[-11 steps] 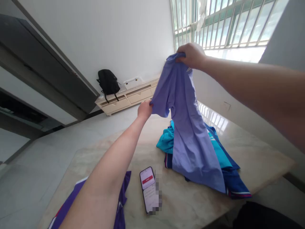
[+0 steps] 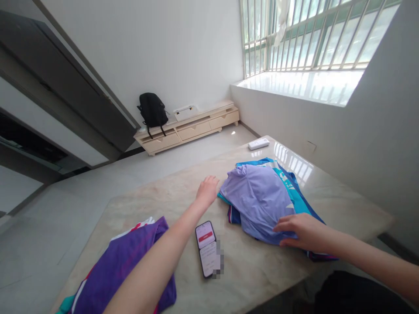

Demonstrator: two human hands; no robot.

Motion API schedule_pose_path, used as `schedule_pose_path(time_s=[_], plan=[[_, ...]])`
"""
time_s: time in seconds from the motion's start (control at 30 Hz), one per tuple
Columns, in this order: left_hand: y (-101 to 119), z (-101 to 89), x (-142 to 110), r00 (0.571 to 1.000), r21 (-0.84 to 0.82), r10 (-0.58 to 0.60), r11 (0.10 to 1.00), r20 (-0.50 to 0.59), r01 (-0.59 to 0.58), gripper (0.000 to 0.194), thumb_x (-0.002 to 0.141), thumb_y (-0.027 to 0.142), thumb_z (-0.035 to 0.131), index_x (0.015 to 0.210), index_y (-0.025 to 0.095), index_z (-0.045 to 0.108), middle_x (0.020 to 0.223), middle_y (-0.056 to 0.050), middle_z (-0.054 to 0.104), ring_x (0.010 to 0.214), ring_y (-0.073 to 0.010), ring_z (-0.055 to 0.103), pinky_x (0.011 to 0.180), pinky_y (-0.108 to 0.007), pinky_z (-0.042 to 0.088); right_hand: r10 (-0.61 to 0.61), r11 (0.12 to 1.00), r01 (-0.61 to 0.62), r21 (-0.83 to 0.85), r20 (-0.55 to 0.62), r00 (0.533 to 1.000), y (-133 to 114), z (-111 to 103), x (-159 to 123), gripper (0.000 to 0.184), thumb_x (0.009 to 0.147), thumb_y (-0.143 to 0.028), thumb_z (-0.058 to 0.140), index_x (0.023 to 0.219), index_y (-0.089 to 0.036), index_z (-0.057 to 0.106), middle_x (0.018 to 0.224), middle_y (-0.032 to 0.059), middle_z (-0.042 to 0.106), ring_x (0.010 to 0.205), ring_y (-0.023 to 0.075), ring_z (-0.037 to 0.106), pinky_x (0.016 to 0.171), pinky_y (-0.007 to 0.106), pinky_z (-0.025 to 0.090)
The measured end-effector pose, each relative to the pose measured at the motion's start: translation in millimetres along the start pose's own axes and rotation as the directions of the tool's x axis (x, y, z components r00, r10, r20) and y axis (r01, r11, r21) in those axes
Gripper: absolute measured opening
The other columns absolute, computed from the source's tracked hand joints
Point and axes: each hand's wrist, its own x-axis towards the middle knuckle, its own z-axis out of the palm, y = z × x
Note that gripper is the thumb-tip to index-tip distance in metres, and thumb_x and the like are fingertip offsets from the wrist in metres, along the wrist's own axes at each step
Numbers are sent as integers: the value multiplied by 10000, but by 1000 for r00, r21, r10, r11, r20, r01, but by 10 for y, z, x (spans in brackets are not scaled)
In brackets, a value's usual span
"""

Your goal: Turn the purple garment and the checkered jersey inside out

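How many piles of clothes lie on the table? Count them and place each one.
2. The lavender-topped pile lies right of the phone; the purple-topped pile lies left of it, partly hidden by the left forearm. No third shows.

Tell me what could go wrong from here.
The lavender top lies rumpled, so it may crease. The turquoise and blue clothes beneath reach near the edge of the table, so a tug from the right hand could drag some off. The smartphone might get knocked by the nearby left forearm.

A home, judging by the low cabinet (image 2: 193,131), backpack (image 2: 152,110) and barred window (image 2: 314,37).
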Motion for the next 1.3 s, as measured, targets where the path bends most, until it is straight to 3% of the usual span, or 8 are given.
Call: schedule_pose_path(time_s=[0.2,0.43,0.7,0.83,0.93,1.03,1.17,1.3], plan=[[935,620,-840,986,-90,161,983,41,-157,493,1006,298,565,1485,189,530,1631,-107,418,1525,-267,357,1265,-441,341,362,920,-391,-43,-297,884,781,53,643,402,1044,-317,430,1353,-186,652,1359,152,664,1125,263,689,994,405,533],[1538,1221,-1338,990,-201,112,975,86,-93,810,947,544,622,1633,264,296,1740,-110,94,1598,-387,97,1257,-640,249,526,834,-544,-93,-166,834,1298,-96,1480,311,989,-395,644,1186,-155,667,1171,79,693,1022,205,681,915,427,579],[1764,1358,-1350,990,-230,138,965,41,-126,818,979,482,573,1658,233,190,1741,-125,63,1603,-357,102,1260,-670,199,630,713,-687,-138,-303,715,1280,-411,1668,415,1047,-425,485,1231,-107,678,1221,177,682,1139,269,658,959,438,529],[1808,1331,-1460,988,-301,154,943,16,-142,793,1003,461,530,1660,206,166,1738,-132,89,1608,-322,96,1274,-637,189,477,778,-595,-203,-427,768,848,44,1372,675,1022,-468,452,1559,-59,422,1627,301,312,1514,420,291,1163,529,316],[1559,1130,-1803,990,-277,135,951,-29,-137,727,957,470,608,1608,280,346,1717,-59,239,1584,-267,231,1297,-487,255,355,835,-486,-259,-420,835,578,643,942,700,1017,-532,381,1618,-174,347,1719,183,162,1570,423,147,1210,597,227],[880,687,-2375,983,-146,-147,981,-106,131,367,935,362,649,1300,338,684,1590,11,491,1481,-238,425,1268,-361,311,280,878,-388,-280,-358,891,487,1002,580,727,982,-557,362,1563,-128,439,1685,210,259,1543,464,218,1186,665,256],[-263,49,-3302,738,-96,-617,780,-273,618,351,973,156,476,1277,119,648,1443,-225,543,1355,-377,495,1125,-611,390,195,957,-270,-101,-463,864,336,953,310,705,969,-556,328,1496,-132,525,1581,193,452,1443,430,426,1174,583,360],[-787,-138,-3961,584,-122,-754,638,-300,761,290,822,138,694,1111,113,692,1243,-182,622,1150,-345,604,962,-468,509,397,918,-332,219,-458,795,-129,1007,42,582,883,-564,463,1272,-199,696,1329,175,670,1210,430,629,1025,595,487]])
